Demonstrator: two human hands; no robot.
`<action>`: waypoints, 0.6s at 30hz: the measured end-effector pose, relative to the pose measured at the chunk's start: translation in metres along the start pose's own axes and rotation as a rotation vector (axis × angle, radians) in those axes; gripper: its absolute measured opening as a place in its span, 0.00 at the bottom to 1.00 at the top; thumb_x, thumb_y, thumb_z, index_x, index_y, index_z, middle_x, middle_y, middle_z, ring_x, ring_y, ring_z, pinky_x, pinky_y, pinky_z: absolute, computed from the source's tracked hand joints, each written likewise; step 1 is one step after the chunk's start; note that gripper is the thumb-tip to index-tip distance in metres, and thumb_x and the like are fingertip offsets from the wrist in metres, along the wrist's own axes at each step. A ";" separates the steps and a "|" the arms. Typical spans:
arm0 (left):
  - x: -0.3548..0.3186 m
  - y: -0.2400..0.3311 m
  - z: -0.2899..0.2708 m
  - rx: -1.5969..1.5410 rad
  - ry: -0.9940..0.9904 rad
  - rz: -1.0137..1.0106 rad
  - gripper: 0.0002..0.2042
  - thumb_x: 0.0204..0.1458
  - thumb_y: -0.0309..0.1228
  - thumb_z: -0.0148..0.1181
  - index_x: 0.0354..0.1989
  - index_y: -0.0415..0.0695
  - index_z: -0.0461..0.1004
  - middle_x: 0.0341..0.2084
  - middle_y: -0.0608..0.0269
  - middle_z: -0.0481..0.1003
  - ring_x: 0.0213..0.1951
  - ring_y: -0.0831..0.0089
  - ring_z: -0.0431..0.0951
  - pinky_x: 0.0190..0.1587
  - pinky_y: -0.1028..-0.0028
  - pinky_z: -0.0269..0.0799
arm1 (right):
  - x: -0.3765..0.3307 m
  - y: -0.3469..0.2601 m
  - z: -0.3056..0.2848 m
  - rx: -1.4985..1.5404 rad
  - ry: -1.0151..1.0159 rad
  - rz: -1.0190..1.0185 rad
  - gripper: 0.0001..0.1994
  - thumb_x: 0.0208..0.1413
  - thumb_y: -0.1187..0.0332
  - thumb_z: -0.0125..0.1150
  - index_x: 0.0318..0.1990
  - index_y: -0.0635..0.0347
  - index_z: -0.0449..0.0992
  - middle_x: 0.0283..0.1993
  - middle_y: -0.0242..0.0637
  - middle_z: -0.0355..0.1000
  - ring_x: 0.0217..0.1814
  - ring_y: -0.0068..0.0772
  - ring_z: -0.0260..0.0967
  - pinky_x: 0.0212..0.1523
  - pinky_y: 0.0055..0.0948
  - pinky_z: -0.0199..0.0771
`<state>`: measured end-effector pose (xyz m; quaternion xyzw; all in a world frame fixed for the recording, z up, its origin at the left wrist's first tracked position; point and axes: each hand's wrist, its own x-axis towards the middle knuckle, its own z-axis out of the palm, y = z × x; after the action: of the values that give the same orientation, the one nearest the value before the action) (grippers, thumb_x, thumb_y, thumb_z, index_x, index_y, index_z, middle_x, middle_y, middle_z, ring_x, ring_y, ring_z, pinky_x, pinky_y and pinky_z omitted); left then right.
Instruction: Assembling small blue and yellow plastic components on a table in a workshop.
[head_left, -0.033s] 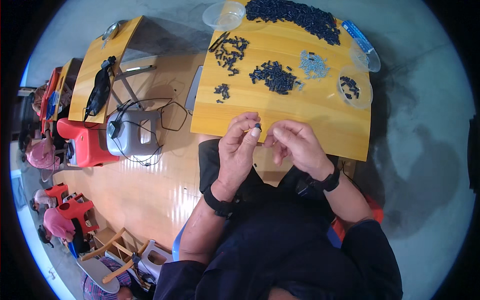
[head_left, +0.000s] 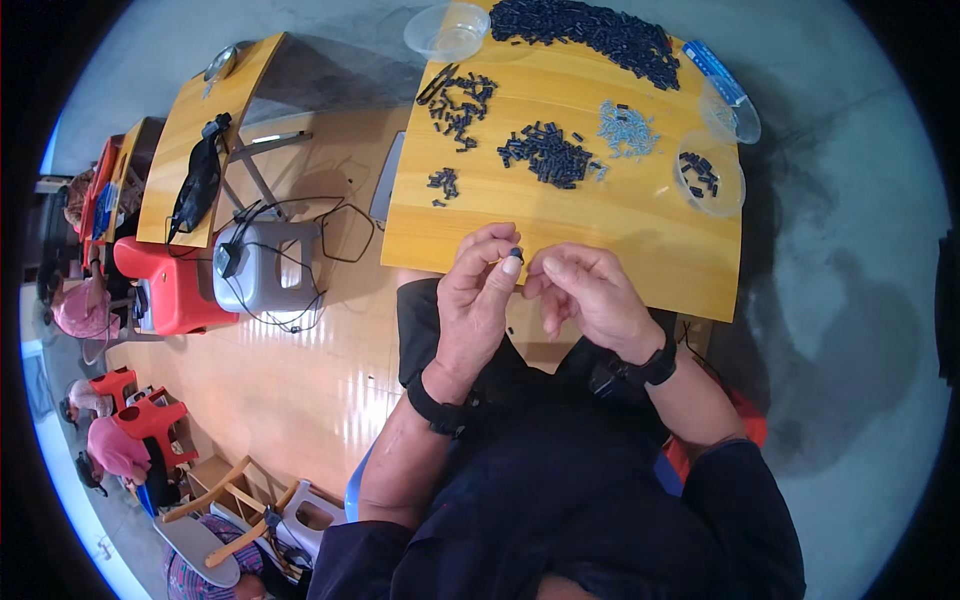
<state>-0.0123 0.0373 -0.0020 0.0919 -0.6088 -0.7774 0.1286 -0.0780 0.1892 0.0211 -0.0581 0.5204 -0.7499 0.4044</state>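
Your left hand pinches a small, dark, rounded piece between thumb and fingers, above the near edge of the yellow wooden tabletop. Your right hand is just beside it, fingers bent; you cannot tell whether they hold anything. Small black cylinders lie heaped along the far edge.

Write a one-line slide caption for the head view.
Left hand pinching a small dark piece, right hand close by, at a yellow table bearing dark heaps and a grey heap.
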 end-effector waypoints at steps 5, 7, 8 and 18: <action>-0.003 -0.001 0.004 0.004 -0.030 0.055 0.06 0.55 0.21 0.53 0.40 0.39 0.72 0.51 0.54 0.66 0.52 0.68 0.67 0.55 0.71 0.63 | 0.003 0.005 0.007 0.291 -0.132 0.129 0.16 0.63 0.59 0.48 0.38 0.67 0.72 0.30 0.37 0.71 0.18 0.21 0.69 0.18 0.20 0.72; -0.004 -0.001 0.005 0.008 -0.037 0.075 0.06 0.55 0.20 0.53 0.40 0.38 0.72 0.50 0.55 0.66 0.50 0.69 0.69 0.53 0.72 0.65 | 0.004 0.009 0.006 0.325 -0.161 0.118 0.15 0.63 0.60 0.49 0.37 0.66 0.73 0.30 0.37 0.71 0.18 0.20 0.68 0.17 0.21 0.71; -0.004 0.000 0.006 0.009 -0.040 0.084 0.06 0.55 0.20 0.53 0.40 0.38 0.73 0.50 0.55 0.67 0.49 0.70 0.69 0.52 0.73 0.66 | 0.005 0.011 0.004 0.361 -0.132 0.114 0.14 0.62 0.61 0.51 0.37 0.66 0.73 0.29 0.36 0.71 0.17 0.20 0.67 0.17 0.21 0.71; -0.001 0.010 -0.007 -0.125 -0.225 -0.080 0.07 0.52 0.20 0.58 0.40 0.37 0.74 0.42 0.61 0.71 0.41 0.77 0.73 0.42 0.79 0.71 | 0.000 -0.009 -0.010 0.235 -0.106 0.275 0.10 0.55 0.67 0.58 0.30 0.68 0.73 0.21 0.33 0.68 0.13 0.18 0.63 0.15 0.24 0.72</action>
<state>-0.0081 0.0290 0.0061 0.0203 -0.5655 -0.8238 0.0338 -0.0880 0.1978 0.0241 0.0217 0.4101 -0.7391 0.5340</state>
